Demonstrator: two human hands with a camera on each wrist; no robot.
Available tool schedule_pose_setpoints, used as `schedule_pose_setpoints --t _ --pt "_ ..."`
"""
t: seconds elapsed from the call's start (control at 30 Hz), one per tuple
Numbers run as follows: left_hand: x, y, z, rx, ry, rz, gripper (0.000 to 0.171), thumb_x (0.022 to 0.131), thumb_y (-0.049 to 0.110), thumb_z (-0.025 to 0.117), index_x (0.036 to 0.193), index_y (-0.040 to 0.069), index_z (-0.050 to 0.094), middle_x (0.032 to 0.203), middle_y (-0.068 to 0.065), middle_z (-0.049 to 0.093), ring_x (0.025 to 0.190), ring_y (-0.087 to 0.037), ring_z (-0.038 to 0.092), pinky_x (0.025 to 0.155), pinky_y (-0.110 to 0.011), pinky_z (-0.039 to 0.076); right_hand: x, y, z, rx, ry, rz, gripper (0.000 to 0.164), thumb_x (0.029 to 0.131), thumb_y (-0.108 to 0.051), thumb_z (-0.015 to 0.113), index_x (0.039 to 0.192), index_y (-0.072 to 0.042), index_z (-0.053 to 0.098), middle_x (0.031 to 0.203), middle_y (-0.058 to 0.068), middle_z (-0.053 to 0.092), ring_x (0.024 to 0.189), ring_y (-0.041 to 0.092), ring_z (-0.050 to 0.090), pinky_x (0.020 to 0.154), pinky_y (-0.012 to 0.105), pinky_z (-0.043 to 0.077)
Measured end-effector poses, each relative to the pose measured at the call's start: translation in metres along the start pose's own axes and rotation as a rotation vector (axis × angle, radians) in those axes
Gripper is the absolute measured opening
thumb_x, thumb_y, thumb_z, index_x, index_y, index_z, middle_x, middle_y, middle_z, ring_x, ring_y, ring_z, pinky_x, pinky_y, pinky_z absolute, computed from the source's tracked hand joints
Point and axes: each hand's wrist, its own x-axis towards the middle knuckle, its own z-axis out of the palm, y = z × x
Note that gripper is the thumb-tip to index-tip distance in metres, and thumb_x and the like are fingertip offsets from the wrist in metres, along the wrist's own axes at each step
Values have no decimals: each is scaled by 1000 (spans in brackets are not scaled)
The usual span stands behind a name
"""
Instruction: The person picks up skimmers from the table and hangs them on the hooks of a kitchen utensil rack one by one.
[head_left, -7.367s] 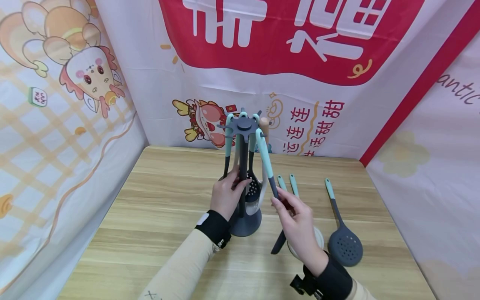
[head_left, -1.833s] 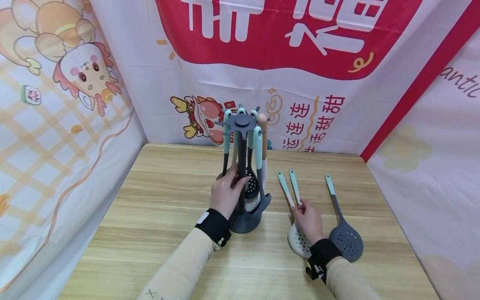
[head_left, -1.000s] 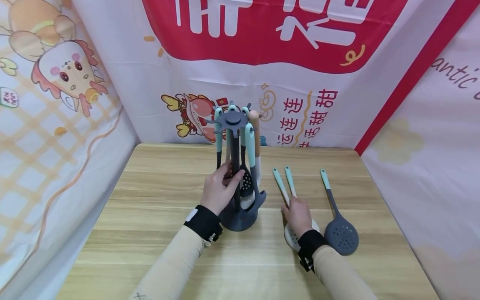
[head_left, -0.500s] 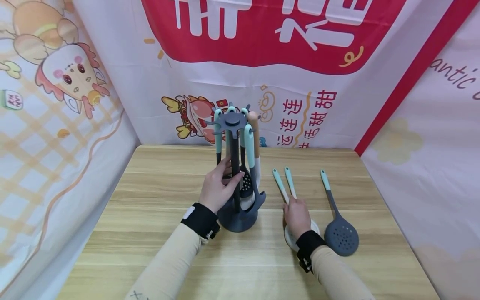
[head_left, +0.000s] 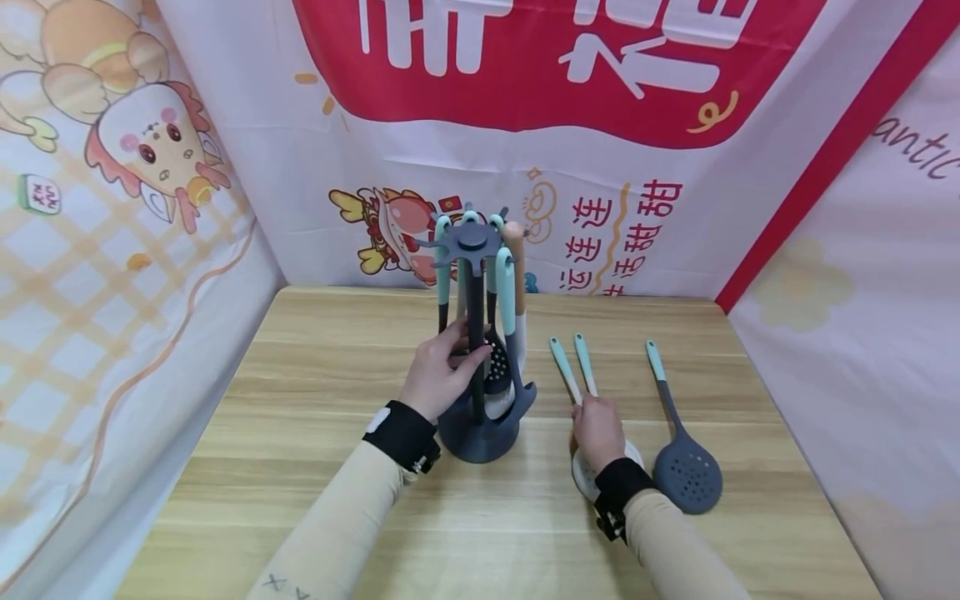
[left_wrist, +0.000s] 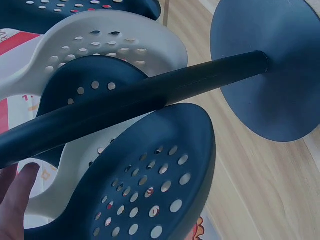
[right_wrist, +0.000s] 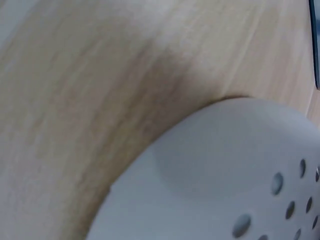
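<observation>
My left hand (head_left: 437, 375) grips the dark pole of a utensil stand (head_left: 472, 437), which stands upright on the table. Kitchen tools with mint handles hang from its top hooks, among them a dark slotted spoon (left_wrist: 150, 190) and a white one (left_wrist: 120, 37). A dark-headed tool (head_left: 517, 379) hangs nearest, beside one with a wooden handle (head_left: 515, 271). To the right, my right hand (head_left: 600, 433) is curled over the necks of two mint-handled tools lying on the table. The white head of a skimmer (right_wrist: 200, 175) shows under it; my fingertips are hidden.
A dark slotted turner (head_left: 687, 475) lies flat to the right of my right hand, handle pointing away. Behind the wooden table (head_left: 315, 375) hangs a printed cloth backdrop (head_left: 450, 158); another cloth (head_left: 165, 250) hangs at the left.
The dark-headed tool that my right hand held by the stand now hangs there. My right hand has moved down and right onto the white skimmer. In the last second it stays nearly still.
</observation>
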Motion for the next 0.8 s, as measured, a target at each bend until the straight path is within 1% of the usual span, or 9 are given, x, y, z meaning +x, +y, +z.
schedule_pose_setpoints --t 0.1,0.2,0.3,0.4,0.47,0.57,0.67,0.8 --pt "0 -1 -1 -5 -31 -5 29 97 14 65 126 10 61 121 -8 71 104 -23 72 85 -33 61 1 -2 -2 -6 -14 -1 23 97 -15 62 110 3 68 95 20 68 88 35 66 69 45 57" --pt "0 -3 -2 -33 -70 -17 30 97 10 63 127 8 59 125 -8 69 106 -25 71 88 -34 60 2 -3 -2 0 -23 -9 21 96 -16 65 105 3 69 92 19 68 89 35 65 73 45 56" --pt "0 -4 -3 -65 -110 -39 31 98 6 61 129 6 57 127 -9 68 111 -28 69 91 -36 59 4 -3 -3 -7 -32 -22 17 95 -14 66 96 2 69 86 18 67 84 34 65 71 44 56" --pt "1 -4 -4 -57 -135 -55 29 98 8 61 127 6 59 126 -11 68 112 -29 68 93 -38 58 6 -1 -5 -9 -37 -24 16 95 -12 64 90 3 68 81 18 67 78 32 66 67 42 55" --pt "2 -3 -5 -35 -143 -60 25 98 10 61 123 6 62 123 -12 69 110 -28 69 92 -39 59 8 -1 -7 3 -47 -10 17 96 -11 62 90 3 68 79 17 67 74 29 65 63 39 54" --pt "4 -2 -6 -8 -151 -65 20 98 12 62 117 6 65 118 -13 71 107 -27 70 92 -40 59 11 -1 -11 63 -86 39 18 98 -12 59 94 3 68 77 14 65 68 25 61 57 33 50" --pt "4 -2 -7 9 -152 -63 22 98 12 62 119 7 65 115 -12 71 106 -27 70 92 -41 58 13 -3 -15 137 -145 101 21 101 -13 55 102 3 68 77 11 62 63 20 55 52 27 45" --pt "4 -5 -7 26 -152 -47 24 98 13 62 121 7 64 113 -11 72 105 -25 71 92 -41 59 13 -3 -20 203 -201 175 26 103 -17 51 114 3 65 80 9 60 63 17 53 52 23 43"
